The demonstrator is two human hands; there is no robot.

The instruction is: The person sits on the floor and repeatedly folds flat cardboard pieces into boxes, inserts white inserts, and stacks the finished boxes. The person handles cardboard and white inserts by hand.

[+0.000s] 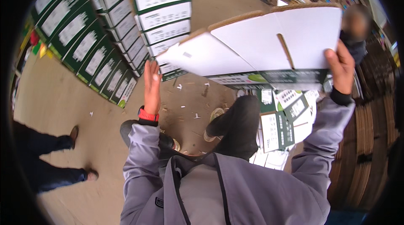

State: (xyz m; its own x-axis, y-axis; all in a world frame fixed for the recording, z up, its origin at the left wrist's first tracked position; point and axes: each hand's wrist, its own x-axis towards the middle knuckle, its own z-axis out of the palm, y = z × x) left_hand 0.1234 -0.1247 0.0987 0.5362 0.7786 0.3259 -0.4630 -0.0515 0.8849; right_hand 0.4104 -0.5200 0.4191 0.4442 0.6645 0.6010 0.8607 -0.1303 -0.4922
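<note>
I hold a large white cardboard box [256, 44] with a green printed band raised in front of me, its bottom flaps facing up. My left hand [151, 84], with a red watch at the wrist, presses flat against the box's left corner. On the right edge, my right hand [341, 69] grips the box with its fingers wrapped around the side. Grey jacket sleeves cover both of my arms. Below the box my dark trouser leg [237, 124] is lifted.
Rows of stacked green-and-white boxes [92, 35] stand at the left and rear. Flat printed carton blanks [282, 128] lie at the lower right beside a pile of brown cardboard [366, 140]. Another person's legs [50, 157] stand at the left; a further person [355, 35] is at the right.
</note>
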